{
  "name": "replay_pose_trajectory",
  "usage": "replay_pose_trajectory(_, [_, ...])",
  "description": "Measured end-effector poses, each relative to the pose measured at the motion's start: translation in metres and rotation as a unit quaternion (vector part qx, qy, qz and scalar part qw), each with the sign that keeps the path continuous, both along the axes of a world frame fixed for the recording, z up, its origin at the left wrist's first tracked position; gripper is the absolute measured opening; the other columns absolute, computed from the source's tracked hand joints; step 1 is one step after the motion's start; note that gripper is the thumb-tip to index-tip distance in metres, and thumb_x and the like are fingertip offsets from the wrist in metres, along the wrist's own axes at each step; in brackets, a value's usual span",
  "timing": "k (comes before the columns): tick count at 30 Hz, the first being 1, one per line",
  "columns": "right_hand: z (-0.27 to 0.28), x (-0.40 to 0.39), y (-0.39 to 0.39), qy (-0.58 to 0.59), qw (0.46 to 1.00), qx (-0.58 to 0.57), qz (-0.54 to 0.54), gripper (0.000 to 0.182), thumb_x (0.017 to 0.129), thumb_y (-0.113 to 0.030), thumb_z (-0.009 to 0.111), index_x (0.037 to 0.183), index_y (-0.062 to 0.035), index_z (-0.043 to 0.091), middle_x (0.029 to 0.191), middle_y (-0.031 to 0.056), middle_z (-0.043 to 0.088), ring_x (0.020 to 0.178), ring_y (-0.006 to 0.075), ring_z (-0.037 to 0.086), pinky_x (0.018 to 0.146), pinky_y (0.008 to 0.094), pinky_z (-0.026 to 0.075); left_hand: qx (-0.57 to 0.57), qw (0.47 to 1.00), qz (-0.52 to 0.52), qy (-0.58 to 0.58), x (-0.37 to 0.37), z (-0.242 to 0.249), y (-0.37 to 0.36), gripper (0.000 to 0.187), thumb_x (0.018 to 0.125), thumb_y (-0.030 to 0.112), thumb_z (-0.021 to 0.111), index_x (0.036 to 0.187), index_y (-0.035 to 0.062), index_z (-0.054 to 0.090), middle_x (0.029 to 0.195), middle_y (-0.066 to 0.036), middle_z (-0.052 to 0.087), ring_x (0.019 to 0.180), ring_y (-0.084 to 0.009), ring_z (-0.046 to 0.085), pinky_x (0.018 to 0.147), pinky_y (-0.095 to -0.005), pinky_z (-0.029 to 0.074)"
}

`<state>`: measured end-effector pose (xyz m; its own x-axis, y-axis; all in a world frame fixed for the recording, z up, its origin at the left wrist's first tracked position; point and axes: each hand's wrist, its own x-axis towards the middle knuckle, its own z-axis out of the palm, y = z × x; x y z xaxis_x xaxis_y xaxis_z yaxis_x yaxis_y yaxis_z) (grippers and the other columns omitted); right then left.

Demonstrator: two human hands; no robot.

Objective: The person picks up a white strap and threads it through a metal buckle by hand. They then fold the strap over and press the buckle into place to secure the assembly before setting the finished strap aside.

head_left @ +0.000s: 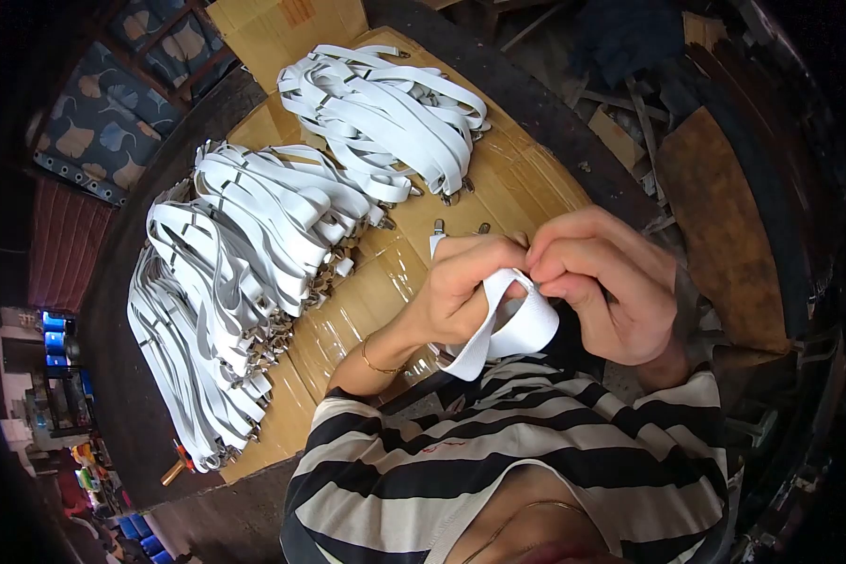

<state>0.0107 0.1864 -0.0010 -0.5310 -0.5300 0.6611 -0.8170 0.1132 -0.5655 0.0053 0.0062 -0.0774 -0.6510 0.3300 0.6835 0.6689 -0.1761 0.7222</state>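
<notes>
A white elastic strap hangs in a loop below my two hands, in front of the striped shirt. My left hand is closed round one side of the strap, near a metal clip that shows just beyond it. My right hand pinches the strap's upper part, its fingertips meeting those of my left hand. What lies between the fingertips is hidden. Left of my hands, bundles of white straps with metal clips lie on flattened cardboard. Another bundle lies at the cardboard's far end.
The cardboard rests on a dark table. A tool with a wooden handle lies at its near left corner. Blue spools stand at the far left. A brown board is at the right, by scattered scraps.
</notes>
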Motion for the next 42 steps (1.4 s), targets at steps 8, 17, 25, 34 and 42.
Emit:
replay_pose_trajectory(8, [-0.006, 0.001, -0.002, 0.044, 0.997, -0.008, -0.065, 0.013, 0.081, 0.007, 0.061, 0.093, 0.0057, 0.058, 0.087, 0.0151, 0.059, 0.073, 0.0258, 0.061, 0.064, 0.0306, 0.05, -0.06, 0.994, 0.066, 0.069, 0.0, 0.006, 0.004, 0.008, 0.079, 0.001, 0.062, 0.083, -0.0039, 0.057, 0.071, -0.014, 0.055, 0.057, -0.0282, 0.054, 0.051, -0.0322, 0.04])
replay_pose_trajectory(17, [-0.001, 0.005, 0.003, 0.016, 1.0, 0.005, -0.008, 0.014, 0.079, 0.009, 0.062, 0.092, 0.0055, 0.058, 0.089, 0.0161, 0.06, 0.075, 0.0268, 0.063, 0.065, 0.032, 0.051, -0.019, 0.997, 0.059, 0.041, 0.002, 0.009, 0.0, 0.008, 0.077, -0.002, 0.06, 0.084, -0.0036, 0.059, 0.068, -0.013, 0.056, 0.055, -0.0263, 0.054, 0.051, -0.0312, 0.041])
replay_pose_trajectory(25, [-0.002, 0.005, 0.012, 0.018, 1.0, 0.014, 0.007, 0.007, 0.08, 0.007, 0.06, 0.087, 0.0059, 0.058, 0.086, 0.0166, 0.061, 0.069, 0.0223, 0.061, 0.059, 0.0297, 0.05, 0.02, 0.999, -0.024, -0.034, 0.0, 0.0, 0.006, 0.006, 0.079, -0.001, 0.058, 0.085, -0.0029, 0.06, 0.07, -0.012, 0.06, 0.057, -0.0211, 0.056, 0.052, -0.0291, 0.041])
replay_pose_trajectory(34, [-0.006, 0.008, 0.01, -0.031, 1.0, -0.004, 0.005, 0.011, 0.08, 0.009, 0.061, 0.089, 0.0041, 0.058, 0.085, 0.0157, 0.06, 0.072, 0.0268, 0.062, 0.064, 0.0324, 0.05, 0.025, 0.999, -0.03, -0.03, 0.0, -0.002, 0.008, 0.007, 0.082, 0.002, 0.059, 0.086, -0.0034, 0.059, 0.07, -0.013, 0.059, 0.056, -0.0222, 0.055, 0.052, -0.0298, 0.041])
replay_pose_trajectory(42, [-0.011, 0.003, -0.004, 0.0, 0.997, -0.056, -0.06, 0.01, 0.081, 0.006, 0.062, 0.09, 0.004, 0.059, 0.083, 0.0154, 0.061, 0.071, 0.0267, 0.062, 0.064, 0.0312, 0.05, -0.043, 0.982, 0.13, 0.128, -0.002, 0.006, 0.008, 0.012, 0.076, -0.003, 0.063, 0.087, -0.0048, 0.058, 0.069, -0.014, 0.057, 0.054, -0.025, 0.055, 0.049, -0.0308, 0.042])
